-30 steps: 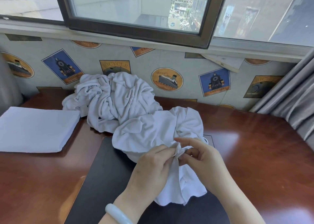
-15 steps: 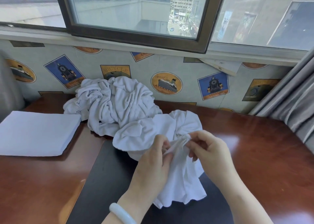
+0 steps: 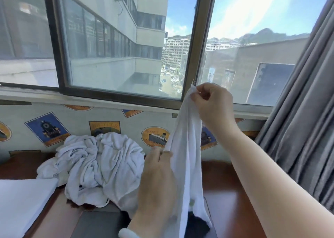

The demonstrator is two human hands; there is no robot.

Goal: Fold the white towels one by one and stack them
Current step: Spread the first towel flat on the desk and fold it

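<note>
Raised well above where both hands had been working low over the dark desk mat a moment earlier, one white towel now hung in a long drape in front of the window, and the head camera had tilted up with it. At the far left, the folded towels lay flat on the wooden desk, unchanged. Just beside them, the heap of unfolded towels sat crumpled against the wallpapered wall, now apart from the lifted towel's upper length; whether the two touched lower down was hidden by the left forearm. The left hand, a pale bracelet at its wrist, pinched the towel's edge partway down. Higher and to the right, the right hand gripped the top corner between thumb and curled fingers. The towel's lower end trailed down to the mat. At the far right hung a grey curtain. By the look of it, the person had found a corner and was running the left hand along the edge towards the next one, so that the towel could be spread flat before the first fold; the folding itself had not begun.
</note>
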